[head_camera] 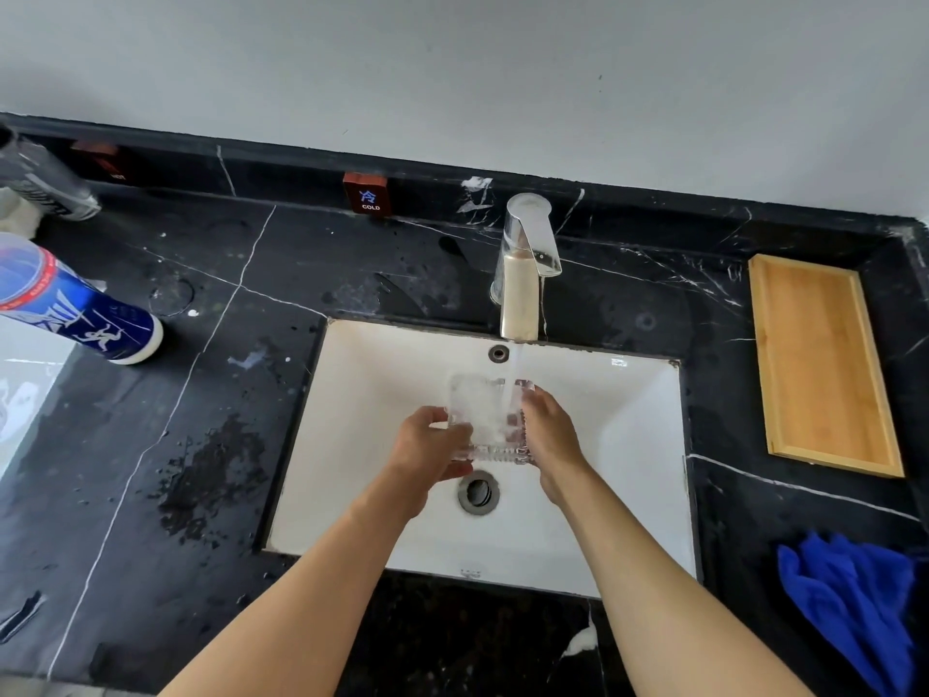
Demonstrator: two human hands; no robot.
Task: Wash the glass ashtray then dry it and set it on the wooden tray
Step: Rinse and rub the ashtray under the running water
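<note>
Black counter (211, 445) veined with thin white lines; white sink (618, 445). Clear ribbed glass ashtray (485, 425), honey-coloured wooden tray (824, 364), bright blue cloth (854, 601). Blue-and-white printed bottle (85, 314), perhaps red-banded near its top.

Both of your bare forearms reach forward from the bottom of the view and converge toward the middle. Your left hand (431, 447) is curled, knuckles up, thumb lying across the top and fingers wrapped under the left edge of what it grips. Your right hand (549, 431) stands on the opposite side, palm turned inward, fingers stretched forward along the right edge. The two hands sit level, near one another, wrists slightly bent.
</note>
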